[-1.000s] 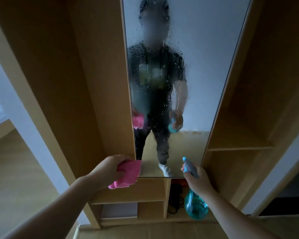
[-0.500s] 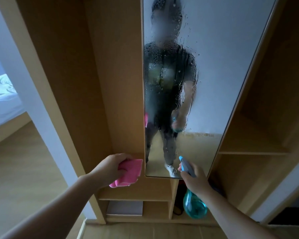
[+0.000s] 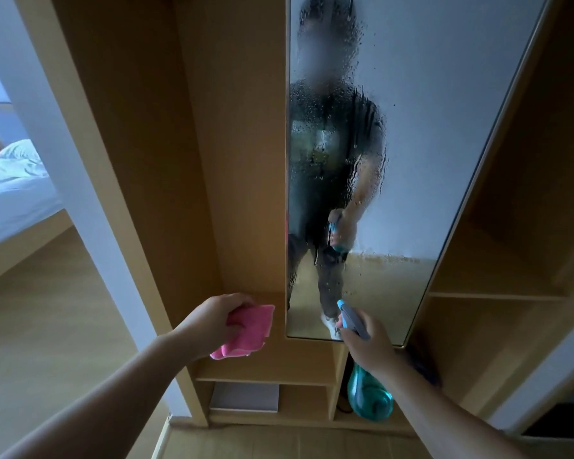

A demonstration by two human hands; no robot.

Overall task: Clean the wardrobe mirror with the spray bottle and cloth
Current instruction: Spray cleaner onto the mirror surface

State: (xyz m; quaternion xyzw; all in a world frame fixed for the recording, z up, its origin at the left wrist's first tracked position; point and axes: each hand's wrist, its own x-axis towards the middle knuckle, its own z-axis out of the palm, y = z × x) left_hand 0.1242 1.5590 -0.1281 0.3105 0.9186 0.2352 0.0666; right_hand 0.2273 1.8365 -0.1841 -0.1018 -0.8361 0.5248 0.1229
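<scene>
The tall wardrobe mirror (image 3: 428, 134) stands upright in the middle of the wooden wardrobe, its left and centre covered in spray droplets and runs. My left hand (image 3: 212, 318) grips a folded pink cloth (image 3: 249, 329), held just left of the mirror's bottom-left corner and apart from the glass. My right hand (image 3: 367, 339) holds a teal spray bottle (image 3: 370, 395) by its neck, the blue nozzle pointing up-left at the mirror's lower edge. The bottle's body hangs below my hand.
The wooden wardrobe side panel (image 3: 140, 144) rises to the left of the mirror. Open shelves (image 3: 497, 294) are on the right. Low cubbies (image 3: 246, 395) sit under the mirror, one holding a flat white thing. A bed (image 3: 10, 180) lies far left, beyond a white wall edge.
The view has swung left, so the mirror sits further right in frame and the bed has come into sight. Both hands stay low near the mirror's bottom edge with the same grip.
</scene>
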